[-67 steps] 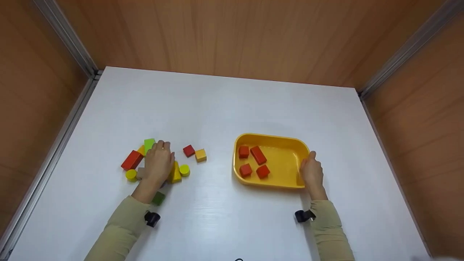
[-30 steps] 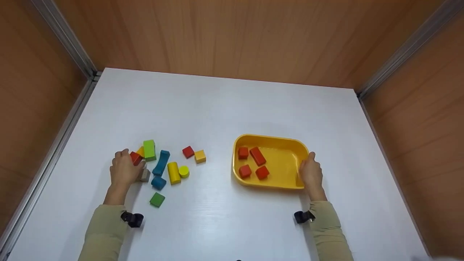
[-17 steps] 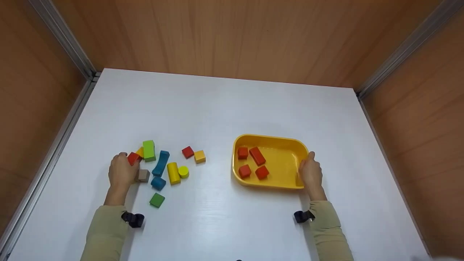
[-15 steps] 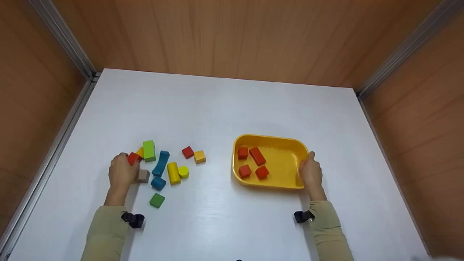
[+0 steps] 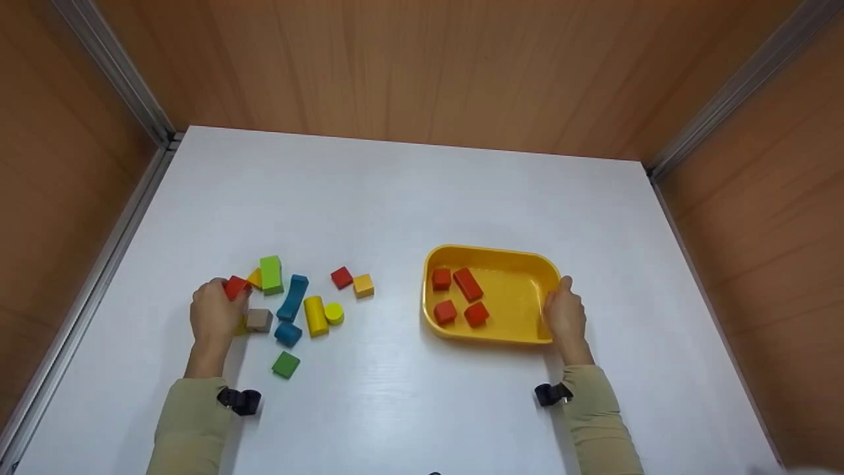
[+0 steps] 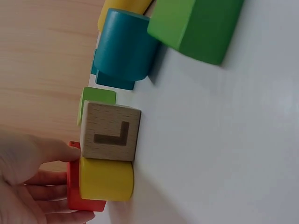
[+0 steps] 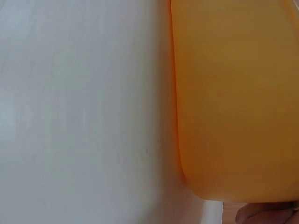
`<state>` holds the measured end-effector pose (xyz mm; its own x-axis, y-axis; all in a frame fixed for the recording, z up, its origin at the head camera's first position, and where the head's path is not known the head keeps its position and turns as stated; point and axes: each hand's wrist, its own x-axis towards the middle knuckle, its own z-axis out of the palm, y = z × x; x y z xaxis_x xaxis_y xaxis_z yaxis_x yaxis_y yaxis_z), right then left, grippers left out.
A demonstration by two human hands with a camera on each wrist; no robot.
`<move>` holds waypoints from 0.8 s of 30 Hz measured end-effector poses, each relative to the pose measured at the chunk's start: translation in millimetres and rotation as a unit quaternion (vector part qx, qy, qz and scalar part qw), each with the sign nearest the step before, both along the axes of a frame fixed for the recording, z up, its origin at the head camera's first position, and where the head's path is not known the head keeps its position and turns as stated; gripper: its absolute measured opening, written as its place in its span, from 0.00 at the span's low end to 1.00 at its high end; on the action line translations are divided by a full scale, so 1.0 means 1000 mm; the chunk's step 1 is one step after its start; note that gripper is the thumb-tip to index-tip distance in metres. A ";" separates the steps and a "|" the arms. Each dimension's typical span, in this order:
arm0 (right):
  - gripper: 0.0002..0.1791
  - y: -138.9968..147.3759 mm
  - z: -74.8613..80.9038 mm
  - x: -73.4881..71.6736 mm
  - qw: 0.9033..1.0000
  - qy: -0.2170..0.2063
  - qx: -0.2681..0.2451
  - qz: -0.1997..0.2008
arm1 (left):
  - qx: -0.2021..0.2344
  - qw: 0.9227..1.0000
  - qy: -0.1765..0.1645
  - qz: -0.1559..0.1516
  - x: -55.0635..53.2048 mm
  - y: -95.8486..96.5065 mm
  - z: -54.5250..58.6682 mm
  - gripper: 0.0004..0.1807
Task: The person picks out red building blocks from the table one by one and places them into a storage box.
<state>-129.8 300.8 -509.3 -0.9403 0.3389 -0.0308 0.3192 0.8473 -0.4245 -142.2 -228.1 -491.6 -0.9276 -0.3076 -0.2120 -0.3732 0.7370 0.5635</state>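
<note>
On the left side, my left hand grips a red rectangular block between thumb and fingers. In the left wrist view, a yellow cylinder and a wooden cube with an L mark stand right beside that block. My right hand holds the right end of a yellow tray; most of its fingers are hidden in the right wrist view. Inside the tray lie a red oblong block and several red cubes, one of them a red cube near the front.
Around the left hand lie a light green block, a blue curved block, a blue cylinder, a green block and a yellow cylinder. A red cube sits beside a yellow cube. Wooden panels border the white table.
My left hand has moved left from the middle of the pile and taken hold of the red rectangular block, shifting it slightly left just now. The right hand and tray have stayed put.
</note>
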 end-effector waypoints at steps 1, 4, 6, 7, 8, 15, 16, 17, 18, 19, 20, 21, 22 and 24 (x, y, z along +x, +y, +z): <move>0.13 0.000 0.000 0.000 1.000 0.000 -0.002 0.000 | -0.006 1.000 0.007 0.000 0.000 -0.001 -0.001 0.25; 0.13 0.000 0.000 0.000 1.000 -0.004 -0.006 -0.001 | -0.024 0.999 0.026 0.002 -0.001 -0.002 -0.003 0.26; 0.12 0.000 0.000 0.000 1.000 -0.003 -0.005 0.000 | -0.037 0.999 0.039 0.002 0.000 -0.002 -0.003 0.26; 0.12 0.000 0.000 0.000 1.000 0.000 -0.005 0.000 | -0.038 0.998 0.043 0.003 0.000 -0.001 -0.002 0.26; 0.11 0.000 0.000 0.001 1.000 0.006 -0.003 0.003 | -0.038 0.998 0.053 0.007 0.002 0.001 0.001 0.25; 0.11 0.000 -0.001 0.002 0.999 0.032 0.006 0.010 | -0.032 0.991 0.126 0.011 0.012 0.021 0.022 0.24; 0.12 0.000 -0.001 0.002 1.000 0.029 0.005 0.008 | -0.031 0.990 0.136 0.009 0.014 0.025 0.024 0.23; 0.12 0.000 -0.001 0.002 1.000 0.024 0.004 0.006 | -0.030 0.989 0.147 0.006 0.016 0.028 0.025 0.23; 0.13 0.000 -0.001 0.001 1.000 0.019 0.002 0.004 | -0.028 0.987 0.157 0.004 0.017 0.031 0.026 0.22; 0.13 0.000 0.000 0.001 1.000 0.015 0.001 0.002 | -0.026 0.986 0.166 0.002 0.019 0.034 0.027 0.22; 0.13 0.000 0.000 0.001 1.000 0.010 0.000 0.001 | -0.023 0.985 0.172 -0.001 0.020 0.038 0.028 0.22; 0.13 0.000 0.000 0.000 1.000 0.006 -0.002 -0.001 | -0.023 0.984 0.179 -0.002 0.021 0.041 0.029 0.21; 0.13 0.000 0.000 0.000 1.000 0.004 -0.003 -0.002 | -0.022 0.982 0.185 -0.005 0.021 0.045 0.030 0.21; 0.13 0.000 0.000 0.000 1.000 -0.001 -0.006 -0.004 | -0.020 0.981 0.192 -0.010 0.023 0.052 0.032 0.22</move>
